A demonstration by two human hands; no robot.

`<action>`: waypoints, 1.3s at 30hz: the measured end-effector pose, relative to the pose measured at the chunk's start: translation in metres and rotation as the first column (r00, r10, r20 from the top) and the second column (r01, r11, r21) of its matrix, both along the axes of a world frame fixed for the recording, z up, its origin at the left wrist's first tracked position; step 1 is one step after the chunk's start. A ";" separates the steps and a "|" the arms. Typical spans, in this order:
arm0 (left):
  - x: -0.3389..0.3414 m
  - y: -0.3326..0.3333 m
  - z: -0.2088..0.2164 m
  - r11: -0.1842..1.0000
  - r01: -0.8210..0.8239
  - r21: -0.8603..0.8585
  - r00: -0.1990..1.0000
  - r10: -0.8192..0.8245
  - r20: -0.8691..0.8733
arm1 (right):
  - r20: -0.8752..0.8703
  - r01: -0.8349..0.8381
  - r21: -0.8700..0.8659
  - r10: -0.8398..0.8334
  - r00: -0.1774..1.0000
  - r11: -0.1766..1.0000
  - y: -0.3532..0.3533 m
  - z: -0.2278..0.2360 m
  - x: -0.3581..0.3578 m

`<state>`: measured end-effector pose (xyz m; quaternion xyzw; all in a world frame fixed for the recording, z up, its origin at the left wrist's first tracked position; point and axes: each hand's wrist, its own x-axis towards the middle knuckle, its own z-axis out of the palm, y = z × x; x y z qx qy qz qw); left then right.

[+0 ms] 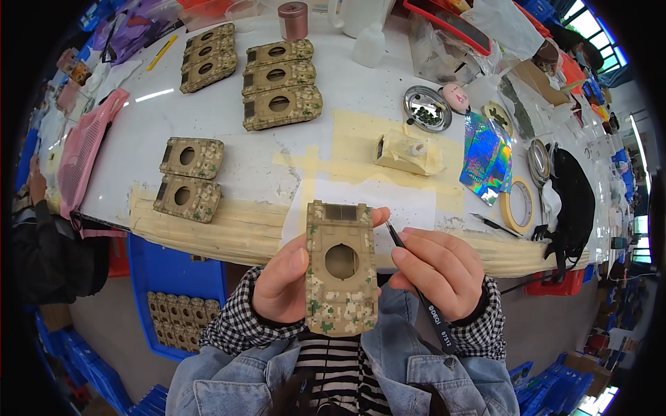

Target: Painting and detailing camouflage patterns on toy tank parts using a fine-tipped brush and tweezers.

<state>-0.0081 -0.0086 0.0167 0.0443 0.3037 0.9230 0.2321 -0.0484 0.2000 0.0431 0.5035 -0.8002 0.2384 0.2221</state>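
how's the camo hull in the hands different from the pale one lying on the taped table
The camouflage-painted model tank hull is held up in the left hand; the pale cream unpainted hull lies on the masking-taped table. The held one shows green and brown patches, the pale one a single plain colour. Both have a round opening on top.

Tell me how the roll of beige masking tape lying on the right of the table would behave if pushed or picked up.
The roll of beige masking tape lies flat on its side on the white table, so a push would probably slide it rather than roll it. It looks like a thin, hollow ring, so likely light. Stood on edge, it would probably roll.
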 end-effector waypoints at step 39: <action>0.010 -0.008 -0.026 0.977 0.156 0.142 0.988 -0.153 -0.035 | 0.860 0.570 -0.509 0.360 0.361 0.644 -0.006 -0.004 -0.003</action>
